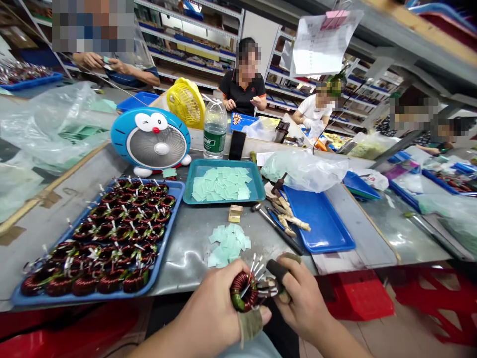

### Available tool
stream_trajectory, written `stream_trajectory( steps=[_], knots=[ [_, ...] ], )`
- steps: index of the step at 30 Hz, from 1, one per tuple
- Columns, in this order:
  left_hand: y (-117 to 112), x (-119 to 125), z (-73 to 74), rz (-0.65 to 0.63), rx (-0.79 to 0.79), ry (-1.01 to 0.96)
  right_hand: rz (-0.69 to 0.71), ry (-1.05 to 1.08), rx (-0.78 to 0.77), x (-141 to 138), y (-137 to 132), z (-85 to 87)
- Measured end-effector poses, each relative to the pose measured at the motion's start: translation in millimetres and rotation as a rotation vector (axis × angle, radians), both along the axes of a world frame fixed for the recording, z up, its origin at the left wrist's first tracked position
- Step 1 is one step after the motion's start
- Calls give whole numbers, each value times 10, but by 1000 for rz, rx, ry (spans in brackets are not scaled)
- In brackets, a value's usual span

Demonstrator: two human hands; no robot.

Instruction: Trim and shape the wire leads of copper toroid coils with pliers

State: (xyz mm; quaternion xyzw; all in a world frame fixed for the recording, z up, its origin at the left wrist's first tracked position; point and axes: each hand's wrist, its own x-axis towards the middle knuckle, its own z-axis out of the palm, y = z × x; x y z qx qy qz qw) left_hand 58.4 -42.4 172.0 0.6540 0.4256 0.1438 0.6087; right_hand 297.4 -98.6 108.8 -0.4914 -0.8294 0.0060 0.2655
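Closest to my camera, the left grip is closed around a ring-shaped coil, its glossy red-brown wire wound in tight ridges with a green patch on the near side. I see coarse, drab cloth wrapped on that thumb. Slim white-tipped leads fan out of the ring toward the right grip, whose fingers curl in close beside them, one capped by a matte black sleeve; whether it pinches the leads I can't tell. The coil is held at the near edge of the bench, a scuffed grey metal sheet.

Just beyond the coil I have a loose heap of thin, pale green slips, then a small brassy block, then a shallow teal tray with more slips. On the left, a rimmed blue tray carries rows of shiny coils. Behind stand a round fan and a clear plastic bottle.
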Motion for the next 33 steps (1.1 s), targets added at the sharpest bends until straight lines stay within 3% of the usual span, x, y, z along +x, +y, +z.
stream_trajectory(
  steps=[5,9,15,19,25,28,31,33],
  knots=[
    [6,10,-24,-33,-45,-24,22,-16,27,35,19,43],
    [11,-5,-63,-1,-55,-30,-22,47,-44,-64,-24,41],
    [-10,-27,-70,9,59,46,-34,69,-121,-53,-135,116],
    [-41,-11,-88,-8,101,58,-18,53,-140,14,-127,233],
    [-92,-20,-107,-86,179,44,29,42,-328,79,-67,464],
    [-109,-32,-128,-17,138,-5,-3,113,-315,56,-104,389],
    [-136,-35,-178,14,88,-68,-53,250,-273,-11,-186,191],
    [-162,-29,-218,30,63,-109,-81,360,-340,-80,-245,59]
  ],
)
